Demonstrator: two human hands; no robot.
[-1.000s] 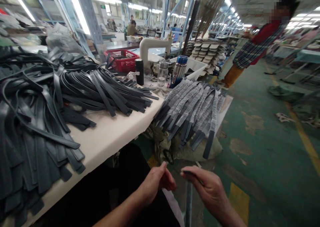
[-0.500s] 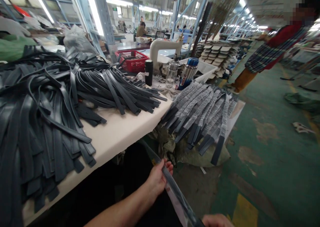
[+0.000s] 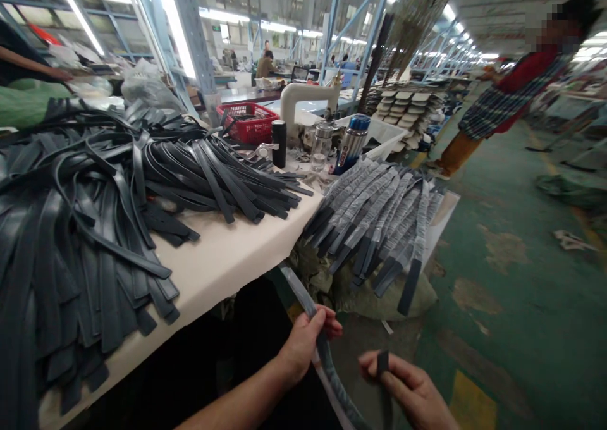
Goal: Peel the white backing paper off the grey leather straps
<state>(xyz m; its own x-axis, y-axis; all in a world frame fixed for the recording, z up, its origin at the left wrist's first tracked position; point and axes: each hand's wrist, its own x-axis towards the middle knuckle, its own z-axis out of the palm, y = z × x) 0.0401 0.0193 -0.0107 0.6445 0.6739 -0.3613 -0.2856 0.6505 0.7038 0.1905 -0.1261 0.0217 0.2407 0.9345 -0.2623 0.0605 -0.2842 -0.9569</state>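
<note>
My left hand (image 3: 306, 340) is closed around a dark strap (image 3: 328, 358) partly covered in clear plastic film. One length of it runs up from the hand toward the table's underside; the other sags down past the lower edge of view. My right hand (image 3: 413, 389), lower and to the right, pinches a bare dark strap end (image 3: 383, 362) between thumb and fingers. Whether this end belongs to the same strap is hidden below the frame. Just beyond my hands, film-wrapped straps (image 3: 379, 208) with bare dark ends lie side by side on a ledge.
Large heaps of bare dark straps (image 3: 213, 171) cover much of the cream table (image 3: 227, 256). Behind them stand a red basket (image 3: 249, 123), a black bottle (image 3: 279, 144), a glass jar (image 3: 322, 147) and a steel-blue flask (image 3: 353, 144). A person (image 3: 512, 95) stands at right; another person's arm (image 3: 33, 63) reaches in at far left.
My right hand has risen into view with the strap end. The strap between my hands has gone from taut to a drooping curve. Another person's arm has appeared at far left.
</note>
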